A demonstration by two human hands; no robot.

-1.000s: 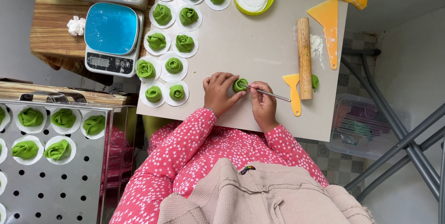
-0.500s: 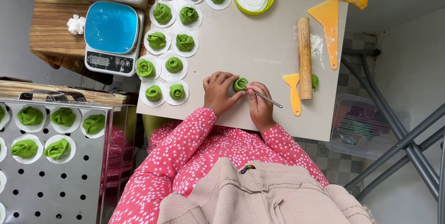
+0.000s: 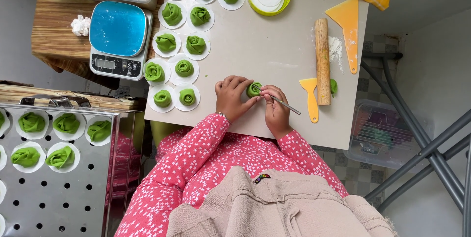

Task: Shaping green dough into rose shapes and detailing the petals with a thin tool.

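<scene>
**Shaping a green dough roll with a thin tool**

At the near edge of the desk (image 3: 255,55), the left hand (image 3: 231,97) curls around a green dough roll (image 3: 253,89), fingers closed on its side and steadying it on the surface. Right hand (image 3: 275,112) pinches a thin metal tool (image 3: 284,104), tip against the roll's right side. Step in hand, by my reading: detailing one piece. Finished green pieces on white paper rounds (image 3: 171,55) lie in rows to the left, beside a blue scale (image 3: 119,38). Rolling pin (image 3: 322,60), yellow spatula (image 3: 310,98) and orange scraper (image 3: 347,28) rest to the right, untouched. Any further tool stroke calls for light pressure and a firm left-hand brace, or the soft folds could flatten.
</scene>
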